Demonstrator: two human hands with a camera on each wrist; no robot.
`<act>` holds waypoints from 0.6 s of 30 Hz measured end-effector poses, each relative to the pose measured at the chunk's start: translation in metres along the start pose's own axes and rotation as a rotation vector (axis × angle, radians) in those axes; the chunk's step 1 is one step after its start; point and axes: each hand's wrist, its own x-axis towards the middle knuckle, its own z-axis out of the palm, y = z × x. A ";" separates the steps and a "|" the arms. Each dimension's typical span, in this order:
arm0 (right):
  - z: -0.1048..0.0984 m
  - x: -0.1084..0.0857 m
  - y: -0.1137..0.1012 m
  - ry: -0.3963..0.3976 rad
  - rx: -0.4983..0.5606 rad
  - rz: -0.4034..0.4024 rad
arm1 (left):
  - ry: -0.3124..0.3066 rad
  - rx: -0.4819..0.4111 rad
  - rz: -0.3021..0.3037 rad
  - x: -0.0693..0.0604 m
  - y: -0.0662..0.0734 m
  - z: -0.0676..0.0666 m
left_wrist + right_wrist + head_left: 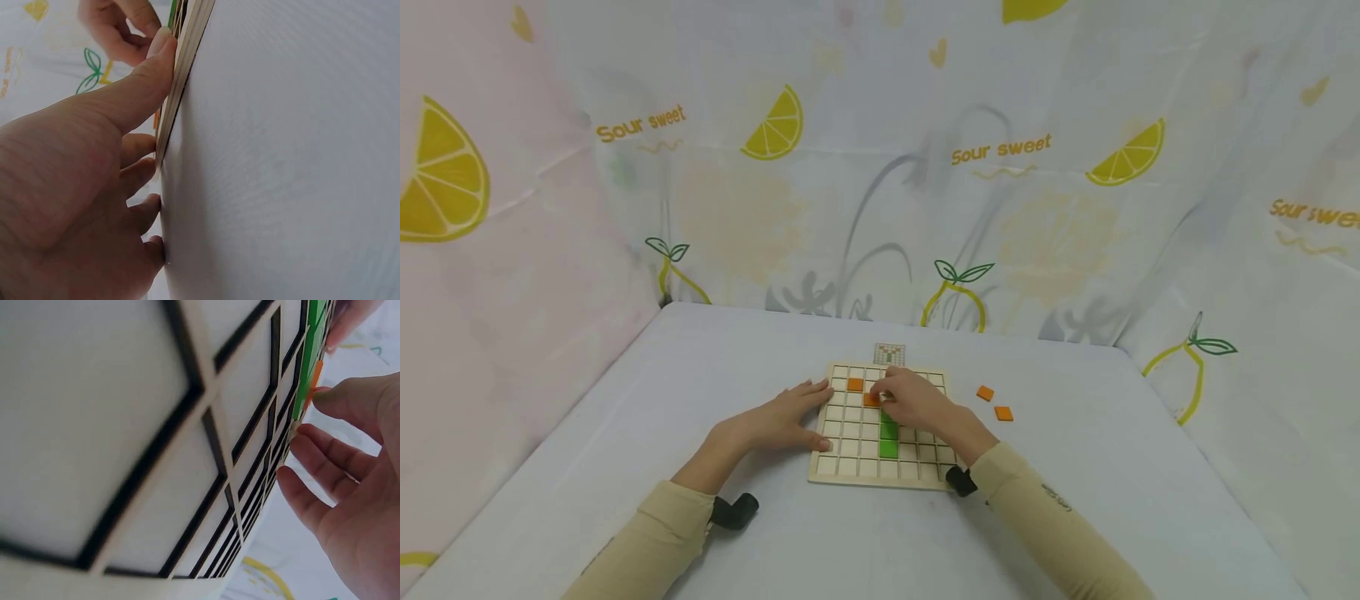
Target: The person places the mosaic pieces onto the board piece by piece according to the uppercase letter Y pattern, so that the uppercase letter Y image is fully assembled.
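Observation:
A square wooden grid board lies on the white table. My left hand rests along its left edge, thumb and fingers spread; in the left wrist view the thumb touches the board's rim. My right hand reaches over the grid, its thumb and fingertips at an orange tile in a cell. In the right wrist view the thumb touches that orange tile. Another orange tile sits up and left of it. Green tiles form a column below, partly hidden by my right hand.
Two loose orange tiles lie on the table right of the board. A small card with a printed grid pattern lies at the board's far edge. Lemon-printed cloth hangs behind the table and at both sides.

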 end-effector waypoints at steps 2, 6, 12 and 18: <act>-0.001 -0.002 0.002 -0.004 -0.006 -0.014 | 0.003 0.005 0.007 0.000 0.000 0.000; 0.001 -0.005 0.004 -0.008 -0.054 -0.042 | 0.006 0.005 0.004 -0.001 0.001 0.000; 0.003 -0.008 0.001 -0.005 -0.152 -0.061 | 0.006 -0.003 0.007 -0.003 0.004 -0.001; 0.004 -0.010 -0.002 0.014 -0.216 -0.096 | 0.003 0.008 0.009 -0.002 0.004 -0.001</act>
